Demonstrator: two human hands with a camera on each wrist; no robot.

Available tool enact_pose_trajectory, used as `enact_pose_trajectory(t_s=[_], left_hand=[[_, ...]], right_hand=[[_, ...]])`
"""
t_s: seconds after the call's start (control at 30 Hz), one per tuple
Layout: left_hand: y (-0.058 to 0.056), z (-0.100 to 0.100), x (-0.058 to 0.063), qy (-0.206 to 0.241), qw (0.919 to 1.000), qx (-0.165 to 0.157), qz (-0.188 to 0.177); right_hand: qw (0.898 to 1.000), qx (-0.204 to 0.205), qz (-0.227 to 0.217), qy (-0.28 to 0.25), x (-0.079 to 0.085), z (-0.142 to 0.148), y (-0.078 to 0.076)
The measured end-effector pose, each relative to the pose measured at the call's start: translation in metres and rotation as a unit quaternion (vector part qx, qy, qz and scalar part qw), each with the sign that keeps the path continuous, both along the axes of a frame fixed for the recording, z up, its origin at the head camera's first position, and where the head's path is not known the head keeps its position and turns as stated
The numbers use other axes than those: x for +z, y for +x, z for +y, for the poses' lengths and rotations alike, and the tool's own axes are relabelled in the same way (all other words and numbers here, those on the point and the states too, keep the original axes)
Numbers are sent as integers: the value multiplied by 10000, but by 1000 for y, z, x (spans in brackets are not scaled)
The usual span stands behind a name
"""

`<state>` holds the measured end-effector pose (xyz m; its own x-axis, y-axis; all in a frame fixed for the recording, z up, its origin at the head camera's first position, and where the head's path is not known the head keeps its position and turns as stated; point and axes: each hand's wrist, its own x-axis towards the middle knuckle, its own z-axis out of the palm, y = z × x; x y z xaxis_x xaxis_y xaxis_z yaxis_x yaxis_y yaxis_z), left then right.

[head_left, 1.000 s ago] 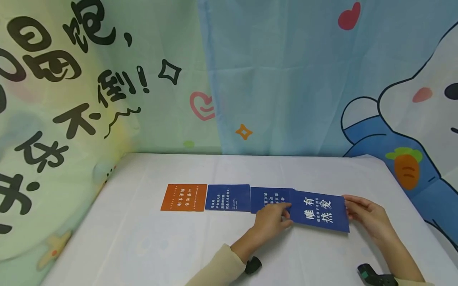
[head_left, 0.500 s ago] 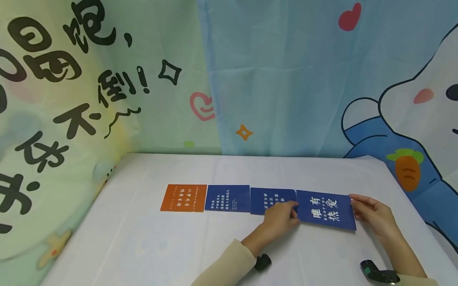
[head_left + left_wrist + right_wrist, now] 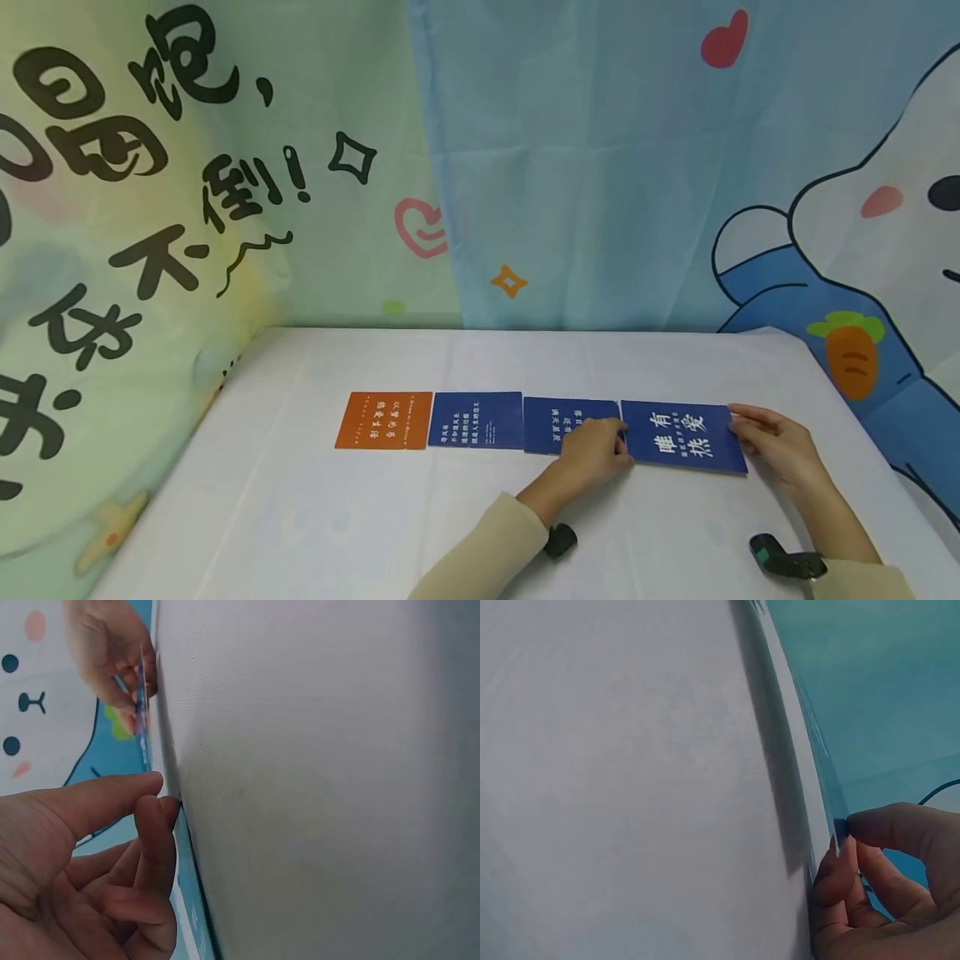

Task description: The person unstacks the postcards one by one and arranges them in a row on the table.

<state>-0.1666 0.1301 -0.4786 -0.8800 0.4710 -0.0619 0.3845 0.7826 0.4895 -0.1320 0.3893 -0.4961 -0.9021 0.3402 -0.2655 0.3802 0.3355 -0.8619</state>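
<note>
A blue card (image 3: 708,417) with white Chinese lettering is at the right end of a row of cards, close above or on the white table. My left hand (image 3: 591,457) pinches its left edge between thumb and fingers. At its right edge, the thumb and fingers of my right hand (image 3: 780,446) grip it. In the left wrist view, the card (image 3: 142,712) appears almost edge-on. My left hand partly covers another blue card (image 3: 543,425). Further left lie a blue card (image 3: 495,421) and an orange card (image 3: 382,421), both flat and side by side.
A white cloth (image 3: 360,517) covers the table. Behind it hangs a printed curtain (image 3: 585,167) with lettering and a cartoon animal. Dark devices are strapped at both wrists, including a right wrist camera (image 3: 787,560).
Both hands have shifted the blue card to the right, off its overlap with the neighbouring blue card. It now lies straighter, with a narrow gap between them.
</note>
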Motion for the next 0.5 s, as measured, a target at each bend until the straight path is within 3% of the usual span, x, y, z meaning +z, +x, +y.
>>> enact_pose_trajectory(t_s=[0.5], left_hand=[[-3,-2,-6,49,9997,-71,-237]], right_hand=[[9979,97,-47,641,-16,2,-7]])
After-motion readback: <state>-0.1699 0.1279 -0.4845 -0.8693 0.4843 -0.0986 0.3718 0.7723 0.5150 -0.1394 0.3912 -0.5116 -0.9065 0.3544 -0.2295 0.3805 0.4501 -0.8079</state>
